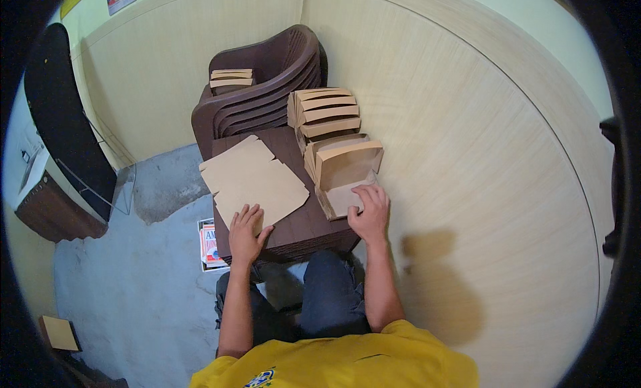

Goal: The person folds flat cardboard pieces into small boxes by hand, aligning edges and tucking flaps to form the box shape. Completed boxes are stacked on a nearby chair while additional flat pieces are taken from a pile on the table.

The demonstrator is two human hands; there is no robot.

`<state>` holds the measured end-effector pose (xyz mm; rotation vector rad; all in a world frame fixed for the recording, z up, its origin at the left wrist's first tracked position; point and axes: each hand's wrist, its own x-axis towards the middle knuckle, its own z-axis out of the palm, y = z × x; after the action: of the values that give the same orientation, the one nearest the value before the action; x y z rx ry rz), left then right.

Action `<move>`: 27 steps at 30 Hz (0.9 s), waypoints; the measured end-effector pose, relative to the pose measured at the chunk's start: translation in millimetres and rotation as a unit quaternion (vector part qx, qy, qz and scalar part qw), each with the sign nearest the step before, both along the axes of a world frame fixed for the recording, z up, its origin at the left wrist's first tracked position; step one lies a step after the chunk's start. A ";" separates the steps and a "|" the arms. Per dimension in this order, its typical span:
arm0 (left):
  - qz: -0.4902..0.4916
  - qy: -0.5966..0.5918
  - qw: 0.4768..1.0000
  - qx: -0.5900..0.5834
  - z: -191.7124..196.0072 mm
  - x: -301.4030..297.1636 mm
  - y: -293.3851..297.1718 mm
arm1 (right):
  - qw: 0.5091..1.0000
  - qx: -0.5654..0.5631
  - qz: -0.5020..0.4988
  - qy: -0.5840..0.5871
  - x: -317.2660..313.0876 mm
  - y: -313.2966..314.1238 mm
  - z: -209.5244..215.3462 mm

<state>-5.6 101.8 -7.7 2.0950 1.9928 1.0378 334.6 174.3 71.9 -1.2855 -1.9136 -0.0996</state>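
Observation:
A flat cardboard blank [250,178] with notched edges lies on a dark brown slatted table [294,234] in front of me. My left hand [247,231] rests on its near edge, fingers spread and palm down. To the right stands a partly folded cardboard box [344,178], its lid panel raised and its inside open toward me. My right hand [370,213] is at the near right corner of this box, fingers curled over its near wall and the thumb on the outer side. The fingertips are partly hidden.
Behind the open box stand several folded cardboard boxes [327,114] in a row. Stacked brown plastic chairs [260,108] hold more boxes [231,78]. A wood-patterned wall [494,174] closes off the right. Printed papers [211,244] lie on the floor, left of the table.

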 end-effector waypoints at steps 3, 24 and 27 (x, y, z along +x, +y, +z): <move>-0.003 -0.016 1.000 0.006 0.3 -1.5 -1.5 | 0.994 -0.066 0.002 -0.092 35.0 -10.6 3.7; 0.004 -0.015 0.999 0.030 -3.4 0.5 -0.9 | 0.946 -0.229 0.164 -0.161 55.4 24.4 -9.5; -0.003 -0.017 0.999 0.029 -3.4 -2.3 -2.4 | 0.952 -0.221 0.131 -0.168 49.9 22.8 -13.7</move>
<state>-7.9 99.5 -11.1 2.0947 1.9622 1.1352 384.5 197.1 58.2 -1.3456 -2.4852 0.2802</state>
